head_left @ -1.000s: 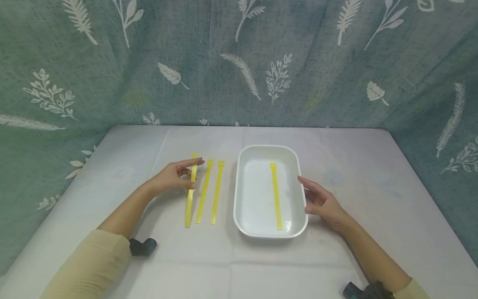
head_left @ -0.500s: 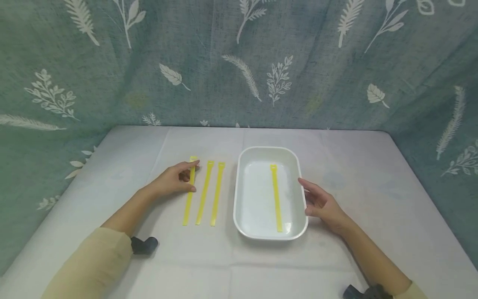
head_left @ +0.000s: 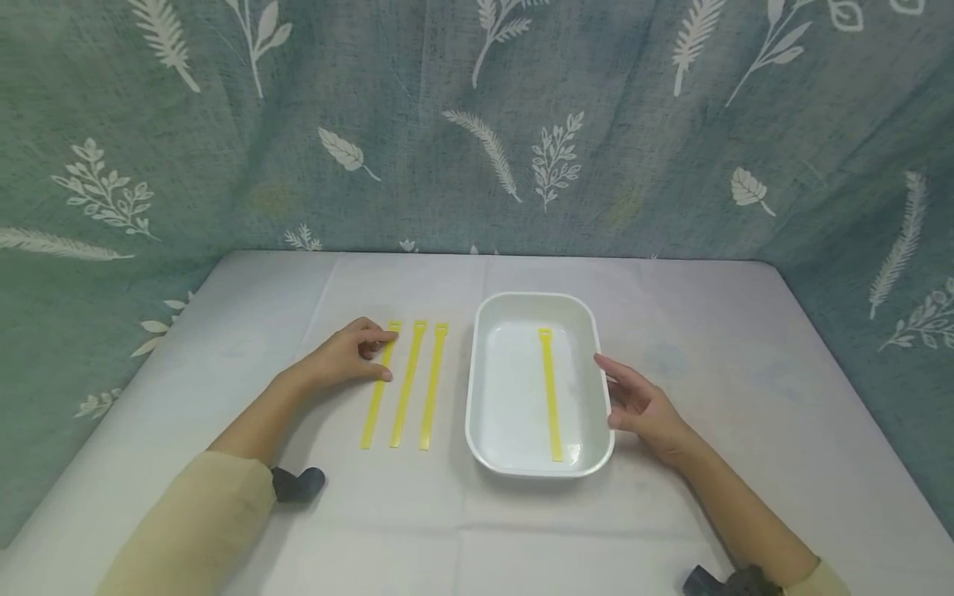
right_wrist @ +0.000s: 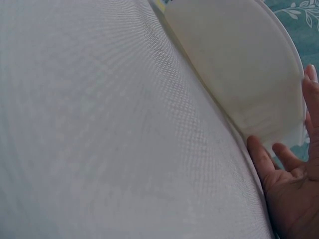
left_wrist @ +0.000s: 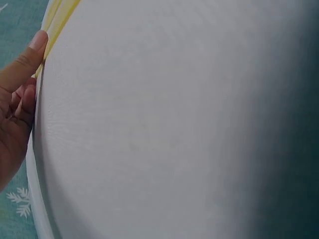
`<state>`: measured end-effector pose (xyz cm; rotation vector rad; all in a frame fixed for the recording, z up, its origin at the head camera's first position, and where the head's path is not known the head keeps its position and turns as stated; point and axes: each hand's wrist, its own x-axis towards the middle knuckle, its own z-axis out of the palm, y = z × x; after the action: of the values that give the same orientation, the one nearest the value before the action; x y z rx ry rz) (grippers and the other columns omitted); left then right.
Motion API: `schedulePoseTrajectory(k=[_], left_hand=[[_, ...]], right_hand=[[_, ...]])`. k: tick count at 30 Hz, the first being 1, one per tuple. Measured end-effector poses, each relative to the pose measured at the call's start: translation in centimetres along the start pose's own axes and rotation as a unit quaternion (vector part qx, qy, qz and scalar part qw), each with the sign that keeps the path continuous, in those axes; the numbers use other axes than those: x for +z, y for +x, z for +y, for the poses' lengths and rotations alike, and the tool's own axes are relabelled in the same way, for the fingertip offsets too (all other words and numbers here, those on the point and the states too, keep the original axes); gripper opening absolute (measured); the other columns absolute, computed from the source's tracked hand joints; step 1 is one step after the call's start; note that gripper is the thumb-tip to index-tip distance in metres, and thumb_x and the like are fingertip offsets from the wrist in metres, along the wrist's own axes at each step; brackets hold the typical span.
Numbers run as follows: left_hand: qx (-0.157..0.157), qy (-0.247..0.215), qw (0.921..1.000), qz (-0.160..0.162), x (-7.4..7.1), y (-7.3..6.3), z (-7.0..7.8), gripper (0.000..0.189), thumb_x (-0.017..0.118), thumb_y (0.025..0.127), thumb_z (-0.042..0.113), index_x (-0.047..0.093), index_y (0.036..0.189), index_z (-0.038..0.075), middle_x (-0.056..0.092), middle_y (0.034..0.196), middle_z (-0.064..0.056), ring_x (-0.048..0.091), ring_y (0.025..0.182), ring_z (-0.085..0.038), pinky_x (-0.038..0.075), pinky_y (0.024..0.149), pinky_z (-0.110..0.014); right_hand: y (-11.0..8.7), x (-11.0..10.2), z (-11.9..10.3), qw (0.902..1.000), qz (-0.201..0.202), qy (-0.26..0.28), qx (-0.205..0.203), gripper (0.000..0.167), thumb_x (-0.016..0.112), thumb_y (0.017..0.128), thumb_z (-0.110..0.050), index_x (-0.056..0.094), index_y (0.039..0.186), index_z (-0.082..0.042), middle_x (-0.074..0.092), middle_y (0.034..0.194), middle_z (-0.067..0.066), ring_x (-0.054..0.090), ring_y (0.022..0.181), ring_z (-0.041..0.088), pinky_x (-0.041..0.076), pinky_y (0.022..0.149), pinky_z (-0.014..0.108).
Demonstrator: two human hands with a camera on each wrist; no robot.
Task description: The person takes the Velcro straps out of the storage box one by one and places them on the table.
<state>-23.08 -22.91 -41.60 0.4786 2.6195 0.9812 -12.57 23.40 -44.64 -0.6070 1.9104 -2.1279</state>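
Three yellow cable straps with slotted heads lie side by side left of a white tray (head_left: 507,397). My left hand (head_left: 343,356) is at the leftmost strap (head_left: 374,414), its index finger and thumb reaching over the upper half. In the left wrist view a fingertip touches a yellow strap (left_wrist: 62,20). Nearby are the middle strap (head_left: 406,397) and the right one (head_left: 432,397). Inside the tray lies another yellow strap (head_left: 551,397). My right hand (head_left: 648,410) rests against the tray's right side, fingers and thumb spread along the rim; the right wrist view shows fingers beside the tray wall (right_wrist: 239,64).
A white cloth covers the table (head_left: 358,530). Behind it hangs a blue-green curtain (head_left: 417,165) with white leaf prints. Dark wrist mounts show at the left forearm (head_left: 298,486) and the right forearm (head_left: 734,582).
The leftmost strap was raised at an angle in my left hand; it now lies flat, roughly parallel to its neighbours. My left index finger has come down slightly. The right hand and tray stay put.
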Motion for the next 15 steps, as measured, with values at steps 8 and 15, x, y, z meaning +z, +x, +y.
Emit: schedulePoseTrajectory(k=[8, 15], left_hand=[[-0.004, -0.024, 0.9996, 0.017, -0.7, 0.4, 0.8, 0.073, 0.082, 0.073, 0.027, 0.051, 0.136, 0.006, 0.053, 0.111, -0.011, 0.052, 0.097, -0.022, 0.047, 0.086, -0.032], [0.005, -0.121, 0.9922, 0.03, -1.1, 1.2, 2.3, 0.07, 0.079, 0.078, 0.026, 0.048, 0.139, 0.01, 0.052, 0.117, -0.015, 0.05, 0.099, -0.021, 0.046, 0.077, -0.022]], right_hand=[[0.0, -0.1, 0.1, 1.0, 0.0, 0.005, 0.0, 0.075, 0.072, 0.081, -0.004, 0.034, 0.146, -0.006, 0.043, 0.143, -0.007, 0.051, 0.121, 0.01, 0.046, 0.096, 0.023], [0.0, 0.0, 0.1, 1.0, 0.0, 0.0, -0.001, 0.076, 0.074, 0.081, -0.007, 0.034, 0.146, -0.005, 0.043, 0.141, -0.01, 0.05, 0.121, 0.008, 0.046, 0.096, 0.022]])
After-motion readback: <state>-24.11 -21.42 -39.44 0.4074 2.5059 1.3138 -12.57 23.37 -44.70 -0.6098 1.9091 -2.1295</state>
